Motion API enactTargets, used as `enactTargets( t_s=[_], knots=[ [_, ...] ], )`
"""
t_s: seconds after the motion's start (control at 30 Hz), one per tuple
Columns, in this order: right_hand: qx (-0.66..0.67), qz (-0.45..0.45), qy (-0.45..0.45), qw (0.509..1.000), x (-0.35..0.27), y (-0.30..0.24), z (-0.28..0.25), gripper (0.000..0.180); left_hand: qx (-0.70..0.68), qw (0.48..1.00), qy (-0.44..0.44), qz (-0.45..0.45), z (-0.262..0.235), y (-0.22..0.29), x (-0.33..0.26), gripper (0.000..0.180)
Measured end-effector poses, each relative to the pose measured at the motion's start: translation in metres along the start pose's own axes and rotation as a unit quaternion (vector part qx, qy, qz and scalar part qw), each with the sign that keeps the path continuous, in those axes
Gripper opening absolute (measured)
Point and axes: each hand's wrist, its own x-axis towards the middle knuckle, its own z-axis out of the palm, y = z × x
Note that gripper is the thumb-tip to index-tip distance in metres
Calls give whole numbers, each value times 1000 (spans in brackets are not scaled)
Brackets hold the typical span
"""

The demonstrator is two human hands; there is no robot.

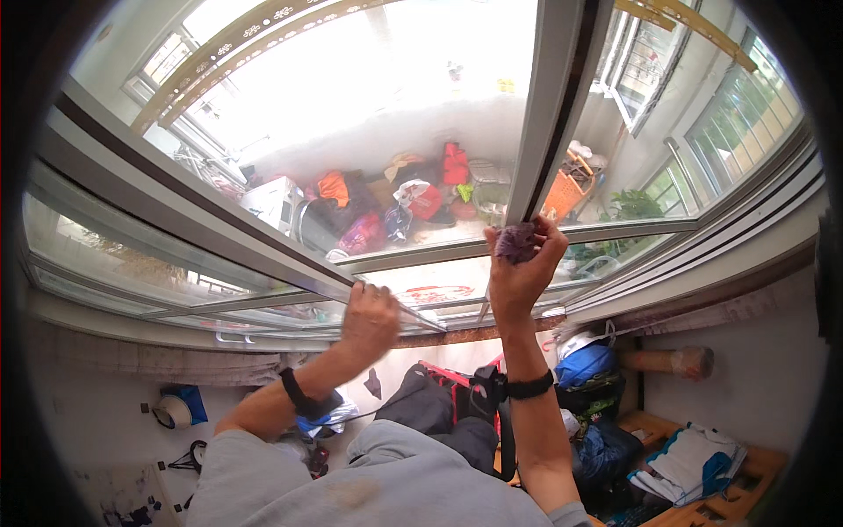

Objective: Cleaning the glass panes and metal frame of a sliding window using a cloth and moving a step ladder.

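Note:
Bunched in my right hand (pixel 520 277) is a purple-brown cloth (pixel 516 242), its fingers curled round it. That hand is raised against the upright frame bar (pixel 549 114) of a sliding glass door, just above the crossbar. Lower and to the left, my left hand (pixel 369 321) is closed over the edge of a door panel frame (pixel 307 277). The glass pane (pixel 421 167) stands in front of me, and a cluttered space shows through it. Dark bands circle both my wrists.
Behind the glass are an orange basket (pixel 566 191), a white box-shaped appliance (pixel 272 202) and piled bags. At the lower right, folded clothes (pixel 694 461) lie on a wooden bench (pixel 755 483), beside a blue bag (pixel 587 364). A hat (pixel 173 411) hangs on the left wall.

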Motion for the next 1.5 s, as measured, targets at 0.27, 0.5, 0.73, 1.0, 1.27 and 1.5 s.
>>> enactTargets(
  t_s=[0.27,0.5,0.73,1.0,1.27,1.5],
  knots=[
    [-60,-101,22,993,14,26,-4,52,300,949,1,94,33,-31,-20,45],
    [-77,-92,20,993,21,31,-12,53,308,944,-15,115,23,-34,-22,50],
    [-120,-90,37,988,40,50,-39,53,271,946,29,176,25,-45,-26,48],
    [-125,-42,63,989,85,83,-94,47,192,950,59,240,21,-56,-22,29],
    [-33,7,42,999,111,96,-122,45,167,945,74,271,10,-62,-20,27],
    [-130,-50,80,987,110,100,-121,44,141,954,75,255,4,-60,-20,33]
  ],
)
